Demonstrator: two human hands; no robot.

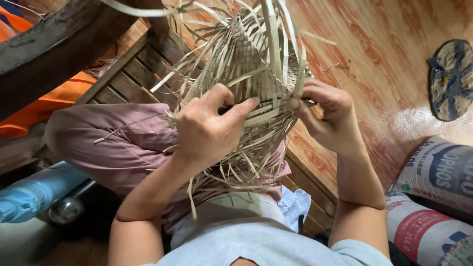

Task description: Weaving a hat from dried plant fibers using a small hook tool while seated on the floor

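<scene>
A half-woven basket [249,59] of pale flat strips is held up in front of me, with loose strips sticking out all round. My left hand [204,130] grips its near side, thumb and forefinger pinching a strip. My right hand [327,116] holds the right edge, fingers curled on the strips there. Both hands touch the weave. The basket rests above my lap, over a mauve trouser leg [106,140].
A slatted wooden bench [130,74] lies under me. A dark wooden beam [54,44] crosses the upper left, with orange cloth [59,96] beyond. Printed sacks [433,197] lie at lower right, a round woven fan [451,79] on the patterned floor, a blue cylinder [29,194] at left.
</scene>
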